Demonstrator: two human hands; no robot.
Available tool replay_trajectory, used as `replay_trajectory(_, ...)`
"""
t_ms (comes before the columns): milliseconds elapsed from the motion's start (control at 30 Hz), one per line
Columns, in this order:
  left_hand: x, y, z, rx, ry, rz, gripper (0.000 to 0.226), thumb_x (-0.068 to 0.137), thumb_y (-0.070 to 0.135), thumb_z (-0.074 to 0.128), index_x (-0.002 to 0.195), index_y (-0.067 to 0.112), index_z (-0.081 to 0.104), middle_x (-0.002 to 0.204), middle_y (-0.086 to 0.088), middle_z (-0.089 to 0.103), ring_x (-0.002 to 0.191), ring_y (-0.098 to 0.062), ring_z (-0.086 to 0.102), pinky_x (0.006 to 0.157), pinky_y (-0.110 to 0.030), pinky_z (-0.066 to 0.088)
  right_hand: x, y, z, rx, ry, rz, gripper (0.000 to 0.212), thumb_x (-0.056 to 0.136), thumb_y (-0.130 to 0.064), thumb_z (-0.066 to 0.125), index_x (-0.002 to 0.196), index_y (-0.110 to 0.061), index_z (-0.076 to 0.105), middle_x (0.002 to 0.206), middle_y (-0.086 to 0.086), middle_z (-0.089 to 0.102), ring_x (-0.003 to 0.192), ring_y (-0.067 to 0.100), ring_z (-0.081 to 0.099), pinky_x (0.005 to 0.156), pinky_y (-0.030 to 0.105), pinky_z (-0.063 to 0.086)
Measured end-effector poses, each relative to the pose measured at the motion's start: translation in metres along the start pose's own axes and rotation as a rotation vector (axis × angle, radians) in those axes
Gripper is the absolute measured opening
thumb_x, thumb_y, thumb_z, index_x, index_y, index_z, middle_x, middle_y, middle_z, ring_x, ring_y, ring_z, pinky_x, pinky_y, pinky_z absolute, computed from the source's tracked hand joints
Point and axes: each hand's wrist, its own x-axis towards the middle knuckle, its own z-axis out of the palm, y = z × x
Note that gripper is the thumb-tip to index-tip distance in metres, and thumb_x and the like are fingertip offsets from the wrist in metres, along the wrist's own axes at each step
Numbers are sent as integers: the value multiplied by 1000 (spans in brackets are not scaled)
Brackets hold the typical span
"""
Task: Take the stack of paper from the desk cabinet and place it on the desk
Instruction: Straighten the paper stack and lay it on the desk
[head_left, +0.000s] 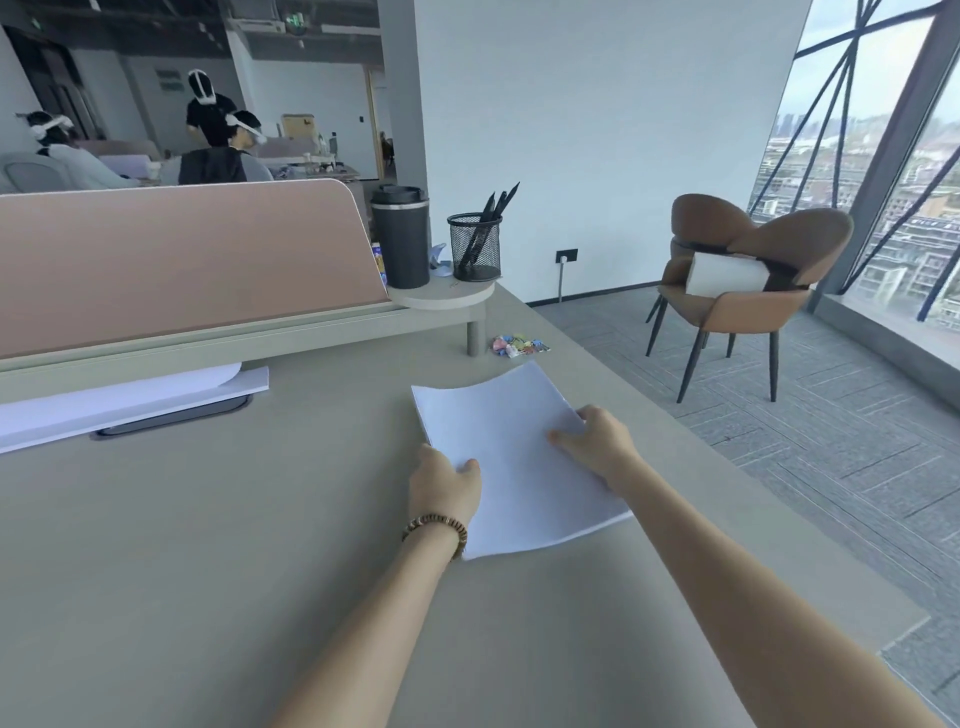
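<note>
A white stack of paper (511, 457) lies on the grey desk (208, 519), right of centre, its far edge slightly curled up. My left hand (441, 488), with a wooden bead bracelet on the wrist, grips the stack's left edge, thumb on top. My right hand (597, 441) holds the stack's right edge with fingers resting on the top sheet. The desk cabinet is not in view.
A pink divider (182, 260) runs along the desk's far side, with white sheets (119, 400) below it. A small shelf (441, 296) carries a dark tumbler (401, 236) and a mesh pen cup (475, 247). Coloured clips (517, 345) lie nearby. A brown chair (737, 280) stands right of the desk.
</note>
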Motion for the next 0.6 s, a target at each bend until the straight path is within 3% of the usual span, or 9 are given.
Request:
replay_trajectory(67,11,4,8,170,7,62,32,90,25,52,110,2,45,105,-16,67,92,-37,66,75,-40,54,12,0,1,-81,18,-4,40,83,-36,61,118,-16,61,110,6,68,98,29,65,82,36,55)
replay_trajectory(167,26,10,20,357,42,122,35,88,25,51,112,0,46,107,-17,66,99,-39,64,74,-39,49,24,-2,1,-205,59,-17,38,85,-35,55,115,-13,60,115,9,69,110,32,64,77,33,45)
replay_trajectory(267,39,10,33,484,100,162,39,86,29,51,111,1,49,113,-16,66,105,-37,60,85,-40,46,38,-4,-1,-243,67,-32,41,86,-36,55,117,-9,59,122,14,65,116,34,61,83,37,45)
replay_trajectory(400,52,10,45,629,168,165,46,86,39,48,113,2,55,116,-13,64,110,-34,56,91,-40,41,54,-6,-4,-272,46,-38,45,87,-36,55,120,-7,59,129,18,59,121,34,57,92,38,45)
replay_trajectory(600,50,4,47,710,183,116,57,85,48,42,115,4,61,116,-12,59,110,-31,49,89,-41,36,53,-3,-1,-460,52,-70,56,91,-46,48,130,-5,56,136,19,50,133,37,41,106,42,37)
